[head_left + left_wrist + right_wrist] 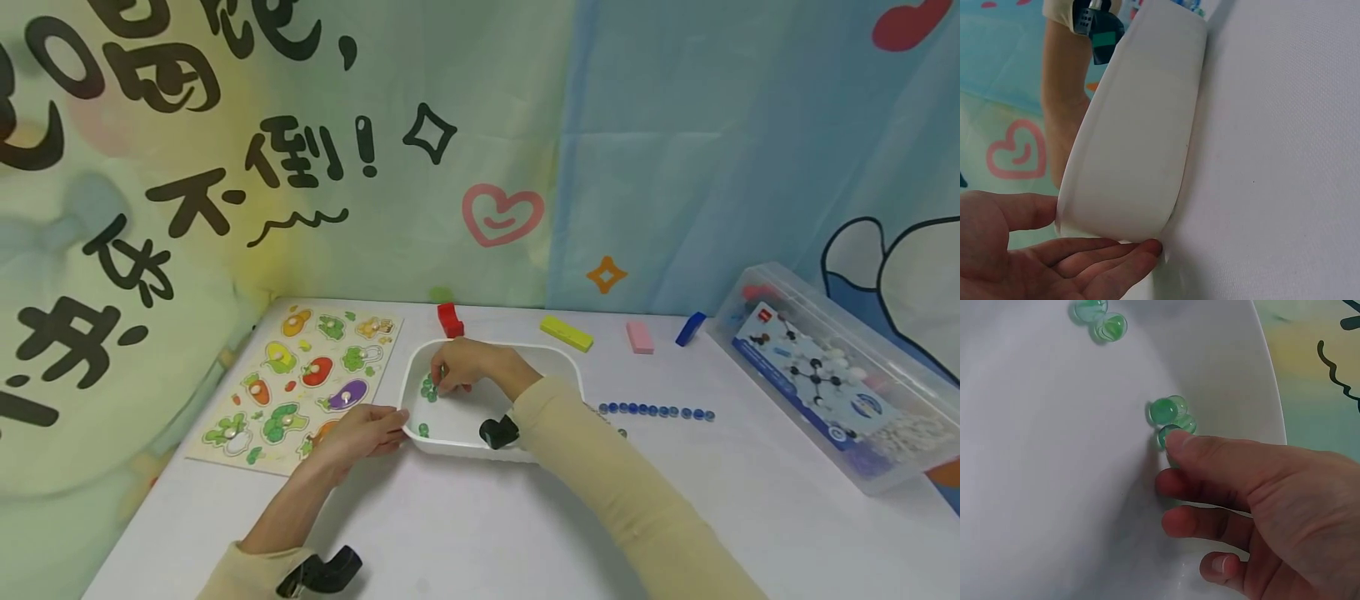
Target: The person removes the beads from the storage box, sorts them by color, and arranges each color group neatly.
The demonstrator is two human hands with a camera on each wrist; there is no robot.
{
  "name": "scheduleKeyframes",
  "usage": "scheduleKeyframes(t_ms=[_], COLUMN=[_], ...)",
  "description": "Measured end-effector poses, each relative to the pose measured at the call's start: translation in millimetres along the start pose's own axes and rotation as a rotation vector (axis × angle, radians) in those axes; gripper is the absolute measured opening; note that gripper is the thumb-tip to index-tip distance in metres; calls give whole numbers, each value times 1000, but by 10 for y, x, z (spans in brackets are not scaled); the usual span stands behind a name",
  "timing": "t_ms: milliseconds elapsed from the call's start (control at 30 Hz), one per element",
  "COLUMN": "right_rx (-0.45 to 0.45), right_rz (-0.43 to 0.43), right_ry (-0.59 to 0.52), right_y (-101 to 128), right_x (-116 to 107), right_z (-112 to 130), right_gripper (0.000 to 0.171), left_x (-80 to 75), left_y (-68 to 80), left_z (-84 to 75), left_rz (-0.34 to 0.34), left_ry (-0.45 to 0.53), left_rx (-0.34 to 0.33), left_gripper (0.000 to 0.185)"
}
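A white cloth-covered table [465, 533] is being used as the work surface, and a shallow white plastic tray [420, 360] with rounded corners is resting on it near the middle. The tray is being steadied at its near-left corner by the left hand [365, 433], whose fingers [1094, 253] are lying straight and together against the outer wall, thumb above the rim. Inside the tray, the right hand [463, 365] is being lowered at the far-left part of the floor, so it is the nearer hand to the cluster of small green glass marbles [1171, 416]. The cluster is lying just beyond the tip of the index finger [1179, 442], which is touching the nearest marble, close to the tray's curved wall. The other fingers are being kept curled beneath; whether a marble is being pinched cannot be told. Two more green marbles [1100, 319] are lying well apart, farther across the floor.
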State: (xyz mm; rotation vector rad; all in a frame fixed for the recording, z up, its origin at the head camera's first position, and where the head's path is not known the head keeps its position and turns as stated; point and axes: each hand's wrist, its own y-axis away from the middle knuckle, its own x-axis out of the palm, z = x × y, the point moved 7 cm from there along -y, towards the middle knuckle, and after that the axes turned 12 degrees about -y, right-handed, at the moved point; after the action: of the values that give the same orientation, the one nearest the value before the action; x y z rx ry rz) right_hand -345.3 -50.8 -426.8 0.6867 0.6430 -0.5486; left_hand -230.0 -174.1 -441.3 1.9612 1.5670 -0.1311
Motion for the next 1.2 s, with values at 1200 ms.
scheduleKeyframes(t_ms=[1200], right_rx=[-49], right_rz=[-291], right_ry=[-109], right_y=[2007], right_x=[-788], right_z=[-1155], right_gripper=[18], left_x=[24], left_y=[31], left_z=[-28], left_rz=[-13], left_ry=[-23], left_rx=[23], left_gripper=[42])
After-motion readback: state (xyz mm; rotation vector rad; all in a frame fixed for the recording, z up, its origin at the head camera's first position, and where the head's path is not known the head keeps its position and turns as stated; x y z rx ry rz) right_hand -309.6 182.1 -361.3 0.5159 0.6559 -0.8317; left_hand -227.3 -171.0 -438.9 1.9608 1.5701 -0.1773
